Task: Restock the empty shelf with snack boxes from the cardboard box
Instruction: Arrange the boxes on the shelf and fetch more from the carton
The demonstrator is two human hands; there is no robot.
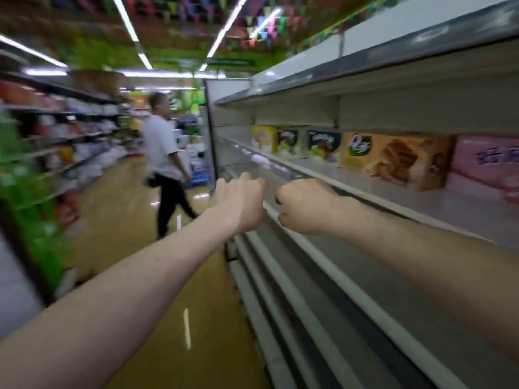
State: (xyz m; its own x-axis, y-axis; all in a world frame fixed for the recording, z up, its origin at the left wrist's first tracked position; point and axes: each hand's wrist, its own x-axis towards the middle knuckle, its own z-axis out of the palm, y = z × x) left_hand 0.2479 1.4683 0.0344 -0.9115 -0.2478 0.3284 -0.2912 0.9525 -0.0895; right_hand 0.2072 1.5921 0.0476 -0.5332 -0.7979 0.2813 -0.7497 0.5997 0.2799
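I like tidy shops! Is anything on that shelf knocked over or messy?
Nothing looks knocked over. The snack boxes stand upright in a row at the back of the shelf. The picture is blurry, so small dents would not show.

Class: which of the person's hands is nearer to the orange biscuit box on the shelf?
Right. The right hand sits below and left of the orange biscuit box; the left hand is farther left, beyond the right hand.
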